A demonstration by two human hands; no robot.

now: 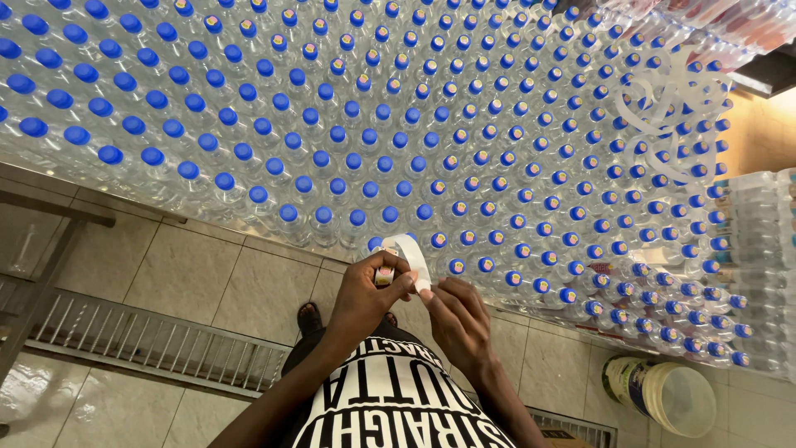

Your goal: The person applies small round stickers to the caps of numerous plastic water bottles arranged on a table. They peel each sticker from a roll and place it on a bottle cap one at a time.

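While the left hand (365, 294) pinches a small sticker (384, 275) between thumb and fingertips, the right hand (458, 319) pinches the lower end of a white backing strip (412, 255) that curls up between both hands, just in front of the nearest bottles (464, 241). Clear, blue-capped bottles stand packed in dense rows across the counter, some caps bearing stickers, and loose white strips (663, 108) lie on the caps at far right. Tiled floor (182, 274), a grate (141, 336) and a bucket (663, 394) lie below.
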